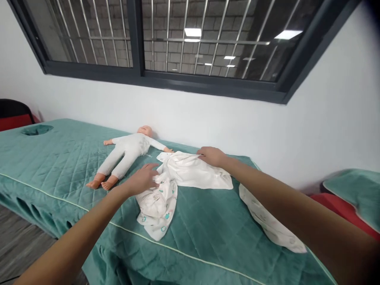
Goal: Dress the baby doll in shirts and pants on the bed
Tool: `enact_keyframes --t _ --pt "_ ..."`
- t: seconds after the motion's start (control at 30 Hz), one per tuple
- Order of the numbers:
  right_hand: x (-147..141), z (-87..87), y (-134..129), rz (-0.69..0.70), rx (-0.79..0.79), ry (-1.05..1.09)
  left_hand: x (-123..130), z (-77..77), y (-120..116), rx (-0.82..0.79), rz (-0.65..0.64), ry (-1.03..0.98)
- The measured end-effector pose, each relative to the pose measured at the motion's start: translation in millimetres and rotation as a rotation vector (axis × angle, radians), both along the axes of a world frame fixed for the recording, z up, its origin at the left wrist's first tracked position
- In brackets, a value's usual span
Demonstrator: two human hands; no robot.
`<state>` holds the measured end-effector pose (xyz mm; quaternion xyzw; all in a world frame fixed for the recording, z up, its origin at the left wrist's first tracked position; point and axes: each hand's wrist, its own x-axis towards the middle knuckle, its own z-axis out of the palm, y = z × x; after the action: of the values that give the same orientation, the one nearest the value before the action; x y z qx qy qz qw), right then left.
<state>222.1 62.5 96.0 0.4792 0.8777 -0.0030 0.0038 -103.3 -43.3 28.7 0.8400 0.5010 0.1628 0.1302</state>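
A white baby garment (pixel 190 170) with a small printed pattern lies crumpled on the bed, part of it showing a plain white side. My right hand (pixel 212 155) pinches the upper edge of the plain white part and lifts it slightly. At the other end, my left hand (pixel 144 180) has its fingers curled on the bunched printed part; the fingertips are partly lost in the folds. A baby doll (pixel 127 152) in a white body lies on its back just beyond my left hand, one arm reaching toward the cloth.
A green quilted cover (pixel 74 158) drapes the bed, with a face hole (pixel 37 130) at the far left. Another pale patterned cloth (pixel 267 221) lies under my right forearm. The wall and barred window (pixel 208 43) stand behind. Red chairs (pixel 14 120) flank both ends.
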Motion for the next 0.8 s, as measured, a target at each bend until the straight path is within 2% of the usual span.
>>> enact_keyframes --t 0.07,0.13,0.23,0.33,0.43,0.53,0.63,0.7,0.77,0.8 --pt "-5.3 16.3 -29.0 0.101 0.012 0.072 25.6 21.0 -6.9 0.163 -0.089 -0.043" --pt "-10.6 32.6 -59.7 0.283 0.003 0.221 55.0 38.7 -13.9 0.289 -0.17 -0.027" --pt "-10.1 57.9 -104.7 0.447 -0.01 0.363 96.4 55.9 -24.2 0.404 -0.227 0.029" --pt "8.5 79.5 -142.4 0.388 0.038 0.395 125.3 66.2 -34.8 0.536 -0.167 0.066" --pt "41.0 86.3 -169.8 0.19 0.083 0.405 143.1 76.7 -46.3 0.769 -0.151 0.116" --pt "73.4 70.4 -189.9 -0.003 0.11 0.424 156.3 86.8 -56.6 1.021 -0.189 0.087" --pt "90.2 35.4 -208.1 -0.095 0.152 0.541 166.4 90.6 -62.7 1.189 -0.213 -0.052" --pt "87.7 5.3 -220.6 -0.18 0.06 0.715 171.5 87.5 -65.5 1.241 -0.187 -0.152" --pt "73.5 -28.1 -233.1 -0.292 -0.101 0.952 176.5 79.1 -70.4 1.242 -0.141 -0.208" --pt "63.1 -45.3 -239.2 -0.305 -0.158 1.072 179.4 73.0 -74.9 1.225 -0.12 -0.221"
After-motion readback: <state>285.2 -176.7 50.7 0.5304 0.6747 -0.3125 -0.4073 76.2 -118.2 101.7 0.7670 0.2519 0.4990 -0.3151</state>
